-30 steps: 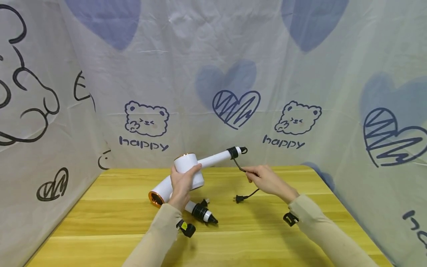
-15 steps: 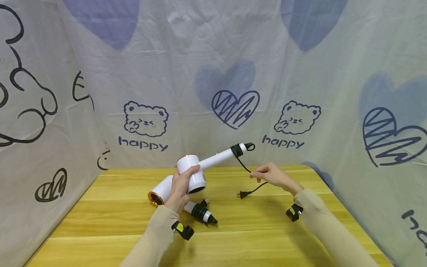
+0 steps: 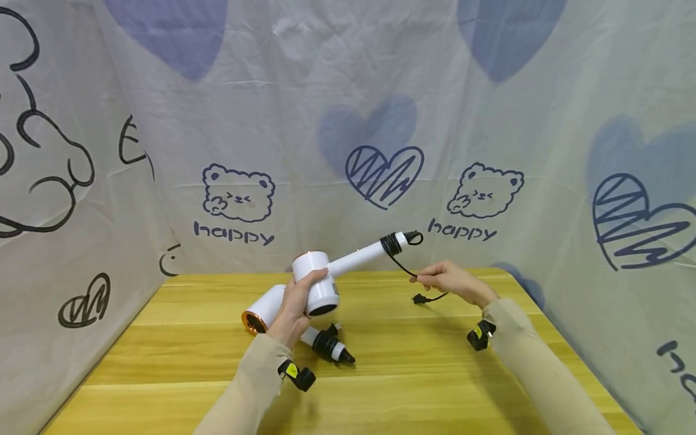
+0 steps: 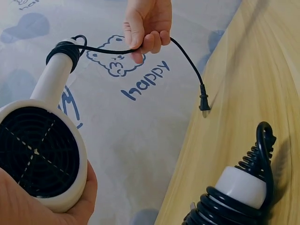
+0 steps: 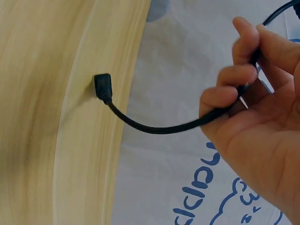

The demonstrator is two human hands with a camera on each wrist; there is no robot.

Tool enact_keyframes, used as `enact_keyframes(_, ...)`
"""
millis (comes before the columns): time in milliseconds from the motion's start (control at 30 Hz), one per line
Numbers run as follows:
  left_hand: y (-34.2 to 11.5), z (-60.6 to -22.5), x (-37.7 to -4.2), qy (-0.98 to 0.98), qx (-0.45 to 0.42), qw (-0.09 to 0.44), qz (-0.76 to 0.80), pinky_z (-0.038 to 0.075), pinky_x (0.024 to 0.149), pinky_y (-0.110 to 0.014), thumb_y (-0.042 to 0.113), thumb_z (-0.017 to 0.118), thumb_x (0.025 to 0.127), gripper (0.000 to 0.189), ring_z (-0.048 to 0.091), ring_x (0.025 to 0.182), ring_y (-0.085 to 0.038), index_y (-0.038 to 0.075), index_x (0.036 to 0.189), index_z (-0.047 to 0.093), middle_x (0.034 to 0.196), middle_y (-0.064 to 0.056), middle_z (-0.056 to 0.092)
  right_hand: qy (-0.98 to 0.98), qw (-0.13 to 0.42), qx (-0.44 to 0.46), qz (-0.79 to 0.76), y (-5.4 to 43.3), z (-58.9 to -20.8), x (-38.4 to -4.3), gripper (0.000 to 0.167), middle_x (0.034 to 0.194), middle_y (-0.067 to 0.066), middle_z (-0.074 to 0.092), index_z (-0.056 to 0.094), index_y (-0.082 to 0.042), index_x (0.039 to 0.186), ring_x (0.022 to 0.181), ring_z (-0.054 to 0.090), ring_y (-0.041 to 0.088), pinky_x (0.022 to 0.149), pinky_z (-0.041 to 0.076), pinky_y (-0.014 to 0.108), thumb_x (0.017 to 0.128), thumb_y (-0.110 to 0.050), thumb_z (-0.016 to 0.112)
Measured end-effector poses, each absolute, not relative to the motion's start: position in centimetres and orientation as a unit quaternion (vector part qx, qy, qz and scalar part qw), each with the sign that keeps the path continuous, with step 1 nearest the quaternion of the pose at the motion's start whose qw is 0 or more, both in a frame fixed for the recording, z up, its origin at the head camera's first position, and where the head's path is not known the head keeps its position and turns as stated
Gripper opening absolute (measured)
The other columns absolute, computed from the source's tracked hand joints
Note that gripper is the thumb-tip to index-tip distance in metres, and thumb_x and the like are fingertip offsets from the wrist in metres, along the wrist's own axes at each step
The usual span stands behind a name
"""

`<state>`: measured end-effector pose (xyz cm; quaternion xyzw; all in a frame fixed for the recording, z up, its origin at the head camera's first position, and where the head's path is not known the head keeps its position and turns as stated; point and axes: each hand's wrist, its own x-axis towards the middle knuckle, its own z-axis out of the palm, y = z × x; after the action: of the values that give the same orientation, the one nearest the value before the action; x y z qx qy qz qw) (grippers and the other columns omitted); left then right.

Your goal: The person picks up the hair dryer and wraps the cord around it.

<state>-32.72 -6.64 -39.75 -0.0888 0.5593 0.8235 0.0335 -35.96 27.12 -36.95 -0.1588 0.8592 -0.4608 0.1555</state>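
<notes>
My left hand (image 3: pixel 294 308) grips the head of a white hair dryer (image 3: pixel 315 277), raised over the table with its handle slanting up to the right. Black cord (image 3: pixel 391 244) is wound round the handle's end. A loose length runs from there to my right hand (image 3: pixel 454 282), which pinches it between thumb and fingers. Past that hand the cord ends in a black plug (image 5: pixel 102 87), hanging free near the table. Under my left hand a second white hair dryer (image 3: pixel 266 308) with a copper-coloured rim lies on the table, its cord (image 4: pixel 224 208) coiled round its handle; my left hand hides part of it.
The wooden table (image 3: pixel 380 399) reaches back to a pale cloth (image 3: pixel 304 127) printed with hearts and bears, which also hangs at both sides. A small black device sits on each wrist.
My right hand has moved right, drawing the cord and plug rightwards; the plug now hangs higher. The held dryer has shifted slightly right, its handle end higher. The second dryer stays put.
</notes>
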Motion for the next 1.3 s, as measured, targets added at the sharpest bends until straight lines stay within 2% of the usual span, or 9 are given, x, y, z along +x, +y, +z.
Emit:
enact_keyframes(100, -6.6, -39.8, -32.7, 0.554, -0.087, 0.048, 0.827, 0.055, 0.076, -0.031, 0.034, 0.075, 0.083, 0.072, 0.063, 0.089, -0.017, 0.014, 0.141, 0.037, 0.115, -0.008, 0.059, 0.854, 0.167, -0.166, -0.464, 27.2, -37.0, -36.1, 0.028, 0.133, 0.012, 0.062, 0.070, -0.005, 0.090, 0.066, 0.038, 0.014, 0.060, 0.036, 0.022, 0.102, -0.022, 0.051)
enact_keyframes(300, -6.7, -39.8, -32.8, 0.529, -0.093, 0.063, 0.841, 0.055, 0.073, -0.028, 0.036, 0.075, 0.083, 0.069, 0.064, 0.079, -0.014, 0.004, 0.134, 0.041, 0.101, -0.003, 0.062, 0.845, 0.196, -0.181, -0.463, 27.5, -37.2, -36.3, 0.029, 0.132, 0.014, 0.062, 0.068, -0.002, 0.083, 0.056, 0.037, 0.010, 0.052, 0.036, 0.019, 0.101, -0.020, 0.054)
enact_keyframes(467, -6.7, -39.9, -32.8, 0.519, -0.091, 0.071, 0.847, 0.055, 0.072, -0.027, 0.036, 0.073, 0.084, 0.068, 0.064, 0.079, -0.014, 0.004, 0.134, 0.041, 0.101, -0.002, 0.062, 0.857, 0.188, -0.180, -0.445, 27.9, -37.3, -36.5, 0.026, 0.128, 0.013, 0.065, 0.071, -0.002, 0.091, 0.061, 0.043, 0.011, 0.054, 0.039, 0.019, 0.101, -0.019, 0.053)
enact_keyframes(700, -6.7, -39.9, -32.7, 0.537, -0.052, 0.105, 0.835, 0.053, 0.072, -0.026, 0.034, 0.068, 0.087, 0.062, 0.062, 0.080, -0.013, 0.003, 0.134, 0.040, 0.099, -0.002, 0.061, 0.895, 0.117, -0.155, -0.402, 28.2, -36.8, -36.7, 0.030, 0.121, 0.010, 0.068, 0.068, -0.006, 0.123, 0.104, 0.058, 0.024, 0.089, 0.051, 0.041, 0.102, -0.020, 0.051)
enact_keyframes(800, -6.7, -39.9, -32.7, 0.542, -0.041, 0.128, 0.829, 0.053, 0.072, -0.026, 0.034, 0.066, 0.088, 0.061, 0.062, 0.079, -0.013, 0.002, 0.133, 0.040, 0.096, -0.001, 0.061, 0.908, 0.087, -0.139, -0.385, 28.3, -36.7, -36.8, 0.030, 0.116, 0.010, 0.069, 0.070, -0.007, 0.119, 0.107, 0.060, 0.028, 0.096, 0.050, 0.048, 0.101, -0.023, 0.054)
enact_keyframes(1000, -6.7, -40.1, -32.6, 0.557, -0.023, 0.154, 0.816, 0.054, 0.073, -0.028, 0.038, 0.065, 0.088, 0.064, 0.061, 0.082, -0.014, 0.001, 0.135, 0.040, 0.096, -0.002, 0.062, 0.919, 0.045, -0.101, -0.378, 28.1, -36.7, -37.0, 0.026, 0.087, 0.002, 0.065, 0.076, -0.007, 0.100, 0.074, 0.050, 0.016, 0.068, 0.044, 0.028, 0.096, -0.030, 0.063)
enact_keyframes(1100, -6.6, -40.3, -32.5, 0.565, -0.014, 0.165, 0.808, 0.055, 0.073, -0.030, 0.039, 0.064, 0.089, 0.064, 0.063, 0.081, -0.015, 0.000, 0.134, 0.041, 0.095, -0.003, 0.064, 0.918, 0.033, -0.082, -0.387, 27.9, -36.8, -37.1, 0.033, 0.065, -0.003, 0.045, 0.062, -0.006, 0.073, 0.058, 0.033, 0.013, 0.058, 0.034, 0.025, 0.094, -0.030, 0.066)
enact_keyframes(1200, -6.7, -40.4, -32.4, 0.576, -0.007, 0.178, 0.798, 0.056, 0.071, -0.031, 0.039, 0.063, 0.089, 0.063, 0.063, 0.080, -0.016, 0.000, 0.134, 0.042, 0.094, -0.003, 0.064, 0.917, 0.006, -0.093, -0.387, 27.7, -36.6, -37.1, 0.028, 0.062, -0.002, 0.043, 0.057, -0.005, 0.071, 0.054, 0.030, 0.014, 0.056, 0.033, 0.027, 0.094, -0.019, 0.065)
enact_keyframes(1300, -6.8, -40.5, -32.3, 0.583, -0.004, 0.188, 0.791, 0.056, 0.071, -0.032, 0.039, 0.064, 0.088, 0.064, 0.064, 0.080, -0.017, 0.000, 0.134, 0.042, 0.094, -0.004, 0.063, 0.923, -0.037, -0.134, -0.359, 27.6, -36.2, -37.0, 0.011, 0.075, 0.009, 0.065, 0.070, 0.005, 0.089, 0.064, 0.051, 0.017, 0.063, 0.049, 0.029, 0.091, -0.002, 0.062)
